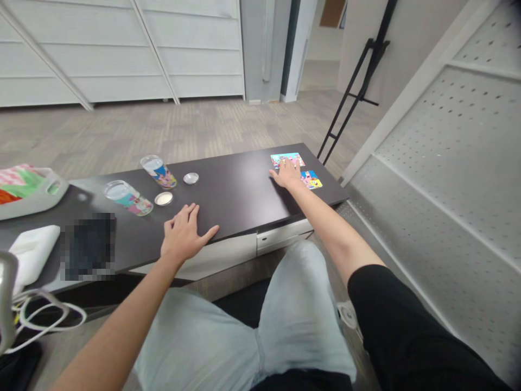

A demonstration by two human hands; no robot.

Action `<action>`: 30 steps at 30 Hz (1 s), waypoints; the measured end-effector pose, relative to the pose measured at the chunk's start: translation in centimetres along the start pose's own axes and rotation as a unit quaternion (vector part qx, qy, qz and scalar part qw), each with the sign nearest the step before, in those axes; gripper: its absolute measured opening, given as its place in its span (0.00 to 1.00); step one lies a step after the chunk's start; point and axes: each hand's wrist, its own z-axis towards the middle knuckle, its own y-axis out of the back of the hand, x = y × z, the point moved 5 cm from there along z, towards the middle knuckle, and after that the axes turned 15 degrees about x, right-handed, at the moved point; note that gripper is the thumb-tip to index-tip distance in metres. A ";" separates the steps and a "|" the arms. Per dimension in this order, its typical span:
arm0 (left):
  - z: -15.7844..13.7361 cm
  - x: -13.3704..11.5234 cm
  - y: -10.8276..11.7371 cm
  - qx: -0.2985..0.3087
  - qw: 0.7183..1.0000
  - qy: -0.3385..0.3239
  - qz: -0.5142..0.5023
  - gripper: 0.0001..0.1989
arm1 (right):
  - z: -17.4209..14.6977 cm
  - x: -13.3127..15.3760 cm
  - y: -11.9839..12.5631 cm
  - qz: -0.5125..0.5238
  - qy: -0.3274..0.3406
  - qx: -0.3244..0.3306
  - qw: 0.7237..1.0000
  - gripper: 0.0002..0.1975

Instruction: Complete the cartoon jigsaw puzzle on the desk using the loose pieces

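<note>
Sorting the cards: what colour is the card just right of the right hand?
Mostly yellow with blue, a cartoon print: the card, beside the right hand, head view.

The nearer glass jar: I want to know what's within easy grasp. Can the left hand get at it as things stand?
Probably yes: the left hand lies flat on the table, the nearer glass jar just beyond, only a small lid close by.

We see a broad bare stretch of the dark rectangular tabletop (240,190) between our left hand (183,233) and our right hand (288,175), where a hand could pass freely. To the left, two lying cartoon-printed glass jars (127,197) (158,171) and two small round white lids (163,199) (191,177) crowd the way. Two colourful cartoon cards (287,159) (311,179) lie flat at the right end.
</note>
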 end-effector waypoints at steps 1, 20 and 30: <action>0.0 0.1 0.0 0.001 1.000 0.000 0.000 0.55 | 0.9 0.5 -0.4 -0.005 -0.008 0.013 1.000 0.47; -0.5 -1.2 0.0 0.006 1.000 0.006 0.002 0.51 | -9.5 12.1 -9.9 -0.027 0.222 -0.022 0.974 0.40; -0.5 -1.2 -0.1 0.011 1.000 0.002 -0.004 0.51 | -7.7 4.7 -8.1 -0.021 0.164 -0.015 0.986 0.37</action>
